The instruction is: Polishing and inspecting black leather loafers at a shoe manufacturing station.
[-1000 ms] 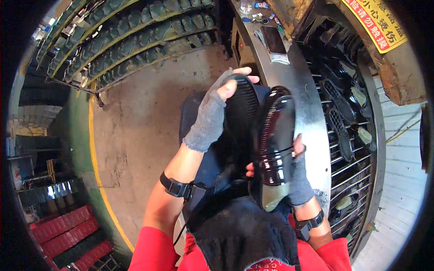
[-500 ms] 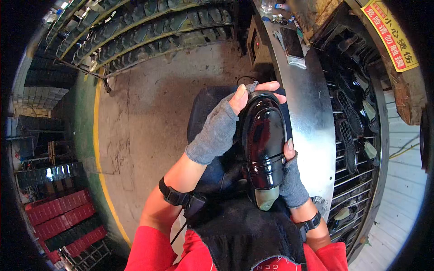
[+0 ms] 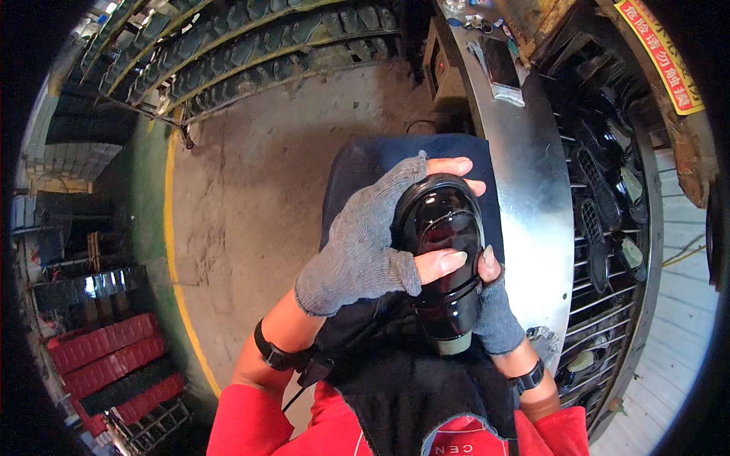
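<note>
You hold the glossy black shoe (image 3: 436, 222) over dark blue cloth (image 3: 372, 156), just off the left edge of the steel counter (image 3: 528, 197); a pale last (image 3: 455, 345) shows at its heel. Your left hand (image 3: 372, 243) clamps the toe, thumb across the upper; your right hand (image 3: 496, 304) grips the right side. Along the counter's right edge, a metal rack (image 3: 640, 327) carries more shoes (image 3: 633, 260).

Left fisheye on head, looking down; shoe (image 3: 447, 225) near, right of centre; floor (image 3: 243, 190) farther below.
</note>
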Demonstrator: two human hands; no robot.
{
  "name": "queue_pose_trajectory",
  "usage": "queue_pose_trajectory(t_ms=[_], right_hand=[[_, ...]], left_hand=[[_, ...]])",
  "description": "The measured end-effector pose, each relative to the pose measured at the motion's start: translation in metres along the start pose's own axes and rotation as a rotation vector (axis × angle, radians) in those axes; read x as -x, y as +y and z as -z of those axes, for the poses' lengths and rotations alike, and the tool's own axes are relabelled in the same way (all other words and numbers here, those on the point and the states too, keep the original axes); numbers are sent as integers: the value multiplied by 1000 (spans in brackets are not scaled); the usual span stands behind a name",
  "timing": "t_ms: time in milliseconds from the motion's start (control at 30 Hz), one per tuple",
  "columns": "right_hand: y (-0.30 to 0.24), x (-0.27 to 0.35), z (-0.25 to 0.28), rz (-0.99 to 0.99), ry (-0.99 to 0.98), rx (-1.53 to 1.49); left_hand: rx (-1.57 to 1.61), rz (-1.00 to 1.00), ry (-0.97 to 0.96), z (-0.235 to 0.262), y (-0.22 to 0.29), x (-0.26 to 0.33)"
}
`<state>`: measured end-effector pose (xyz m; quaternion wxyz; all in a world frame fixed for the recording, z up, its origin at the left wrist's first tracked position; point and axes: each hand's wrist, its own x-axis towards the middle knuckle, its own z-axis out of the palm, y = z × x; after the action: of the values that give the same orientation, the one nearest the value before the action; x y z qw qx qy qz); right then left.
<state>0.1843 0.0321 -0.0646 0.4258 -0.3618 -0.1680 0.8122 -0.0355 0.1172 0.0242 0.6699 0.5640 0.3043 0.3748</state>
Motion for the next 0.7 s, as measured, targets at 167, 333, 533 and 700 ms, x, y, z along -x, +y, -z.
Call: queue_pose_trajectory(t_ms=[167,333,533,700], right_hand=[[-13,9,-25,-28,-39,47],[-33,11,-27,-49,-82,517],[-17,35,4,63,-186,402],[-36,51,-3,52,252,80]], left_hand=[[140,11,12,-9,4,14],[130,-40,162,-13,11,33],[246,-443,156,9,1,38],[377,-541,103,0,-19,35]])
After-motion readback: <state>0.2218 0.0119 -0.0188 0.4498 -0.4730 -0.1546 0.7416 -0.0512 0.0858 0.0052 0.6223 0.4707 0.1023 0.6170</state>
